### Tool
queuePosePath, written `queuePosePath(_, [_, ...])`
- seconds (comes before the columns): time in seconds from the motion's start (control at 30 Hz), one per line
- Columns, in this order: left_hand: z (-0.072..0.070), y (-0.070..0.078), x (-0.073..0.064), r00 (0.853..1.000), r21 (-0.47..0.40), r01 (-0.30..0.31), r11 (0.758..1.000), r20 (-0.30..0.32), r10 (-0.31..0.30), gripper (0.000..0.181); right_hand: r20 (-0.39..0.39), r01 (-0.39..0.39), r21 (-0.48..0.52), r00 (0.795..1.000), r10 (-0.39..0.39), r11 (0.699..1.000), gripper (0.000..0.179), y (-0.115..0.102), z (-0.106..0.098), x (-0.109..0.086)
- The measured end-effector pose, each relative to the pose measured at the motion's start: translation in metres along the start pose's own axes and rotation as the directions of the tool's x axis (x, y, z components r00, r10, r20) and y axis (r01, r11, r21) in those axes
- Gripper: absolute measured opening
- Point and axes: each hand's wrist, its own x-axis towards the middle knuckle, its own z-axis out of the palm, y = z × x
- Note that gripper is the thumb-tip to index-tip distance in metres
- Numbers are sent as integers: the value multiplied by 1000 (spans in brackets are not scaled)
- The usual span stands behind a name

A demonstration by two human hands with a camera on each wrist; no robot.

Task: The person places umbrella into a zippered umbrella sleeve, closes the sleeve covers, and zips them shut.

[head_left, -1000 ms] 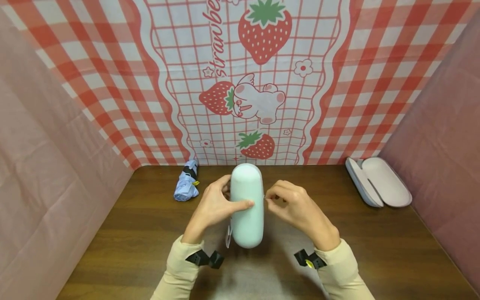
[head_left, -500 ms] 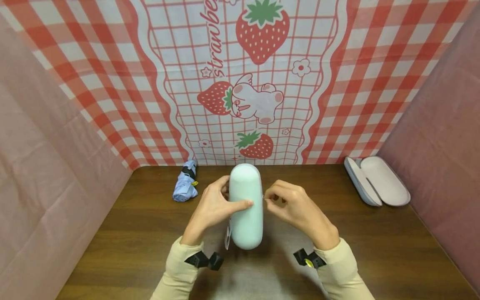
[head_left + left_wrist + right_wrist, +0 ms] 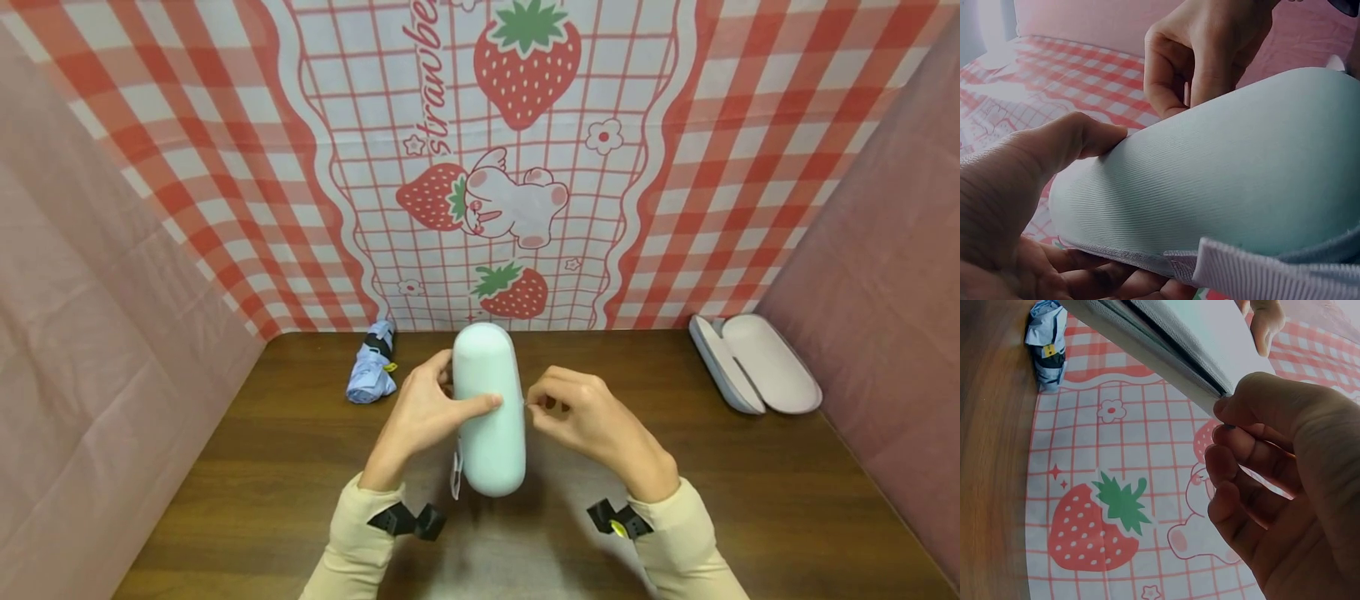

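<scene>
A mint-green zippered case [image 3: 491, 450] with rounded ends stands upright in the middle of the head view. My left hand [image 3: 423, 408] grips it from the left, thumb across its front and fingers behind. At its right edge my right hand [image 3: 581, 412] pinches the small zipper pull between thumb and forefinger. The pull itself is mostly covered by those fingertips. In the right wrist view, a dark zipper line [image 3: 1175, 347] runs down the case's side to the pinching fingers. A ribbed fabric loop [image 3: 1260, 275] hangs on the side by my left palm.
A folded blue umbrella [image 3: 371, 367] with a black band lies at the back left of the wooden table [image 3: 285, 483]. At the back right sits an open grey hard case [image 3: 776, 367]. A strawberry-print cloth [image 3: 517, 183] hangs behind the table.
The case's top has leaned slightly left. My right hand has slid a little down along the case's right edge, still pinching the zipper pull. The left hand keeps its grip.
</scene>
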Motion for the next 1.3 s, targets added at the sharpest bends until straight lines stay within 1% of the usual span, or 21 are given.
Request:
queuePosePath(0.17, [-1,0,1,1000,-15,-4,1000,-11,4,60,-3,18,11,1000,-18,1000,22,1,1,1])
queuePosePath(0.37, [-2,-1,0,1000,-19,-1,1000,-7,1,60,7,9,9,1000,-9,1000,22,1,3,0])
queuePosePath(0.57, [-4,-1,0,999,-2,15,1000,-29,-15,66,31,15,27,999,-16,1000,21,1,5,-1])
queuePosePath(0.67, [-5,-1,1,999,-3,20,1000,-27,-20,67,36,17,28,999,-18,999,22,1,5,-1])
queuePosePath(0.73, [-5,-1,1,999,-3,20,1000,-25,-20,67,40,12,27,999,-13,1000,22,1,5,-1])
queuePosePath(0.97, [-7,-2,1,998,13,28,1000,-50,-28,69,65,-6,39,998,3,999,22,0,7,-1])
queuePosePath(1.13, [-7,-3,2,998,11,34,999,-46,-34,70,75,-20,39,997,17,999,22,-1,7,-1])
queuePosePath(1.3, [-8,-3,3,998,9,39,999,-47,-38,68,100,-41,47,994,36,998,22,-1,7,-2])
